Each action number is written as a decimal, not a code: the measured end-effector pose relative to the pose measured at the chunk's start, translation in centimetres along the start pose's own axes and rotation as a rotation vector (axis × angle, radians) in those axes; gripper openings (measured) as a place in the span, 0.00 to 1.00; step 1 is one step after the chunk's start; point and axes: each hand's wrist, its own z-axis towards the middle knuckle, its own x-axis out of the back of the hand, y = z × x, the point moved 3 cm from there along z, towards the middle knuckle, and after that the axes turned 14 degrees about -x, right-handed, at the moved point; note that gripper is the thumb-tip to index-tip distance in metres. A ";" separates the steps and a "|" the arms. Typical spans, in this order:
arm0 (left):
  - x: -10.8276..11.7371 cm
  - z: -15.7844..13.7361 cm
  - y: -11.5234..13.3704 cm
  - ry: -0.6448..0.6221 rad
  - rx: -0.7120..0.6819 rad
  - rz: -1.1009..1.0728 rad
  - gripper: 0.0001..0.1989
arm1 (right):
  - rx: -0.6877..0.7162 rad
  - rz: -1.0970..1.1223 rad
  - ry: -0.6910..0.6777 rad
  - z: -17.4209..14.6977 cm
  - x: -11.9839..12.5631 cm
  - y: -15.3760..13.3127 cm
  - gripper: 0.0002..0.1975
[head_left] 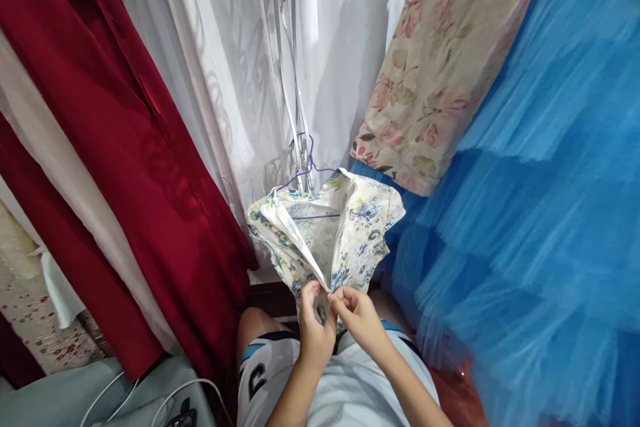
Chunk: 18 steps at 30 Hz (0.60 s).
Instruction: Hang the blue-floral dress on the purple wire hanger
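Observation:
A sleeveless white garment (367, 213) with blue and yellow flowers hangs on a purple hanger (313, 165) in front of my lap. Its opening spreads in a V, and the two edges come together at my fingers. My left hand (317, 325) is closed on the left edge near the bottom of the V. Just beside it, the thumb and fingers of my right hand (359, 317) pinch the spot where the edges meet. Whether a zipper pull lies between those fingertips is too small to tell. The garment's lower part is mostly hidden behind my hands.
A dark red gown (165, 213) hangs on the left, a beige floral cloth (425, 93) and a blue tulle skirt (540, 213) on the right. White curtains (235, 80) and a metal stand (287, 67) are behind. White cables (193, 383) cross a grey surface (55, 400) lower left.

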 end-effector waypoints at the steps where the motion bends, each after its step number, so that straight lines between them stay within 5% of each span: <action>1: -0.7 -0.3 0.0 -0.031 0.030 -0.011 0.14 | -0.007 0.005 0.004 -0.1 0.0 -0.1 0.19; 8: -0.8 0.7 0.1 -0.141 -0.001 0.110 0.05 | -0.026 0.067 0.053 0.6 1.3 -2.6 0.18; 18: -0.3 2.2 3.8 -0.562 -0.137 0.396 0.11 | 0.167 0.419 0.125 9.3 2.1 -20.1 0.15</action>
